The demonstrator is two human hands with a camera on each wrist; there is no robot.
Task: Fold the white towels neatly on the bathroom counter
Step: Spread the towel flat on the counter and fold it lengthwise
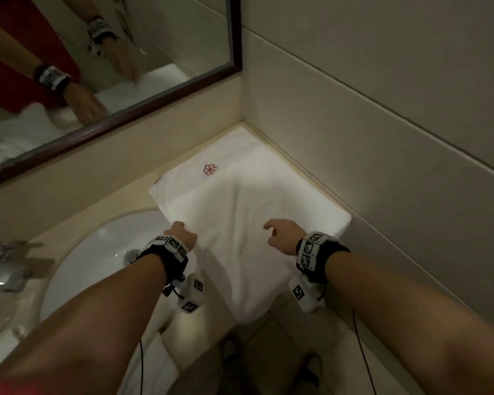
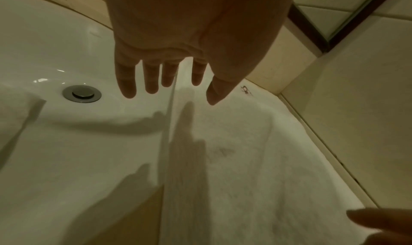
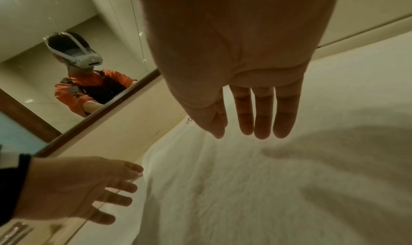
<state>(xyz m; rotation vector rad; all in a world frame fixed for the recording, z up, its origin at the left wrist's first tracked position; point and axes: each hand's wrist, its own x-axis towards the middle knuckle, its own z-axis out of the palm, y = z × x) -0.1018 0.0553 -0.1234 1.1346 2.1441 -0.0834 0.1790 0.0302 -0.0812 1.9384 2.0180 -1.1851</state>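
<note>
A white towel (image 1: 240, 201) with a small red flower emblem (image 1: 210, 169) lies spread over the counter corner, its near end hanging off the front edge. My left hand (image 1: 180, 232) hovers at the towel's left edge (image 2: 171, 107), fingers (image 2: 151, 79) straight and spread, holding nothing. My right hand (image 1: 280, 233) is over the towel's (image 3: 267, 187) middle, its fingers (image 3: 263, 118) straight and together, slightly above the cloth. A second white towel (image 2: 15, 107) sits at the sink's near left.
A white sink (image 1: 97, 252) with a metal drain (image 2: 81, 93) lies left of the towel, a chrome tap (image 1: 6, 269) beside it. A dark-framed mirror (image 1: 126, 118) hangs behind. Tiled walls (image 1: 382, 138) close off the corner at the back and right.
</note>
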